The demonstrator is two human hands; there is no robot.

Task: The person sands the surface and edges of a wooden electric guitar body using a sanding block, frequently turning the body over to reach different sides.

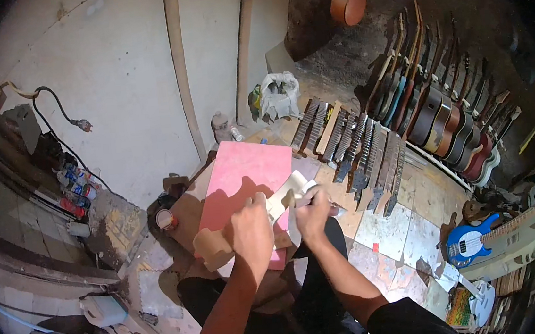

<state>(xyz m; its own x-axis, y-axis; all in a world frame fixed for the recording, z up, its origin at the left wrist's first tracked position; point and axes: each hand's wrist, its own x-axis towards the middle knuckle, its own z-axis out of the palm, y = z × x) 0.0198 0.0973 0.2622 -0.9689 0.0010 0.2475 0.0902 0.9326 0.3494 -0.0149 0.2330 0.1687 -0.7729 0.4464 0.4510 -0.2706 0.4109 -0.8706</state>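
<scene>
My left hand [252, 229] is closed around a pale wooden piece [278, 201] with a curved upper end, held slanting over my lap. On its other side my right hand [313, 217] is closed, its fingertips pressed to the piece's upper part; whether a small item sits inside that grip is hidden. Beside my left wrist shows a tan, curved-edged part [212, 248]; whether it joins the pale piece I cannot tell. Under and behind both hands lies a flat pink board [251, 168], marked by the shadow of my hands.
Several dark fretted guitar necks [349, 143] lie in a row on the floor. Beyond stand several guitars [443, 118] in a rack. A white bag [280, 95] is near the wall, a small cup [166, 219] left of the board, a blue bass guitar [471, 241] at the right.
</scene>
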